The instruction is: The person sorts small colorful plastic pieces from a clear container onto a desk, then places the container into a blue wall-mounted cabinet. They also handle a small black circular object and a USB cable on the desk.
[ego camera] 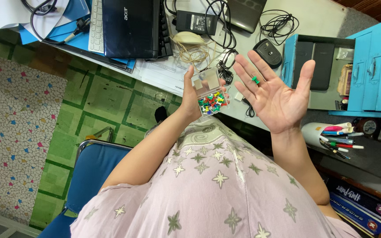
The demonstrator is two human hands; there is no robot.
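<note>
While left fingers [189,88] clamp the pin box [210,93], right hand [275,90] lies palm-up, fingers spread.

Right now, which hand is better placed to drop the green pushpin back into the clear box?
Right hand: the green pushpin already lies on its open fingers, beside the clear pushpin box. Left hand is occupied gripping that box.

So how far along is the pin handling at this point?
Done: one green pin lies out on the open right hand. In hand: the left hand holds the clear box, lid open. Left: a heap of coloured pins inside the box.
</note>
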